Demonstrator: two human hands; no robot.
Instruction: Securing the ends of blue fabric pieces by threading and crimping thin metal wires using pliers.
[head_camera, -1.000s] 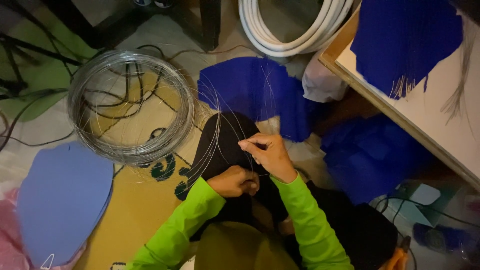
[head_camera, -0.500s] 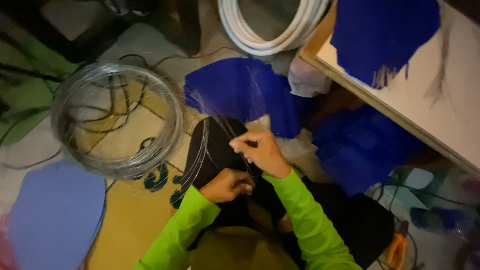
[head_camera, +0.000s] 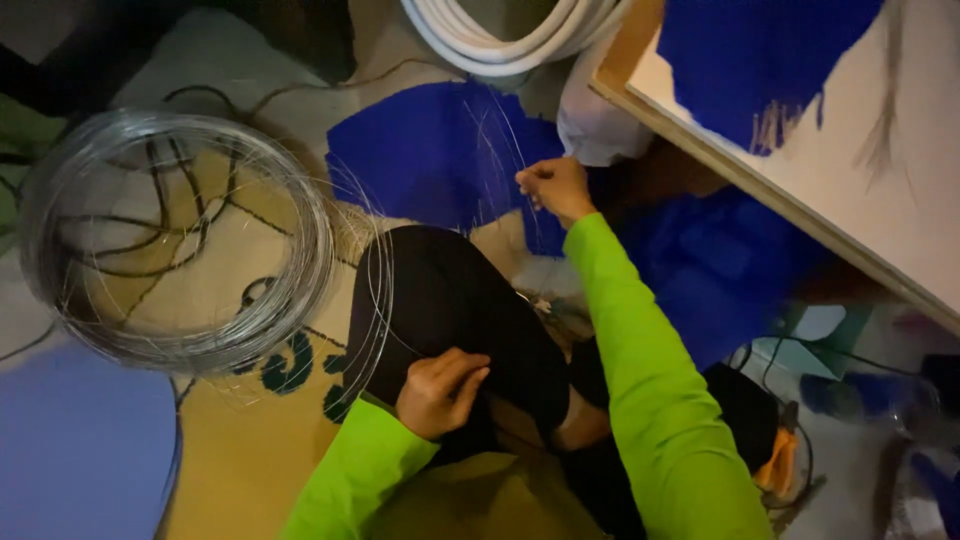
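Two hands, both in bright green sleeves. Right hand (head_camera: 556, 188): raised and extended over the blue fabric piece (head_camera: 430, 160), fingers pinched together on thin wire strands (head_camera: 505, 130) that fan upward from the grip. Left hand (head_camera: 440, 390): resting on the black-clad knee (head_camera: 450, 300), fingers curled shut over the lower run of the same strands, which loop across the knee; exact strand count cannot be told. One large coil of silver wire (head_camera: 170, 235), lying flat on the tan patterned floor mat (head_camera: 230, 440), just left of the knee. One coil of white tubing (head_camera: 500, 40) at the top edge. One pale wooden surface (head_camera: 850, 200) at right, carrying one blue sheet (head_camera: 760, 50). One lilac rounded panel (head_camera: 80, 450) at lower left.
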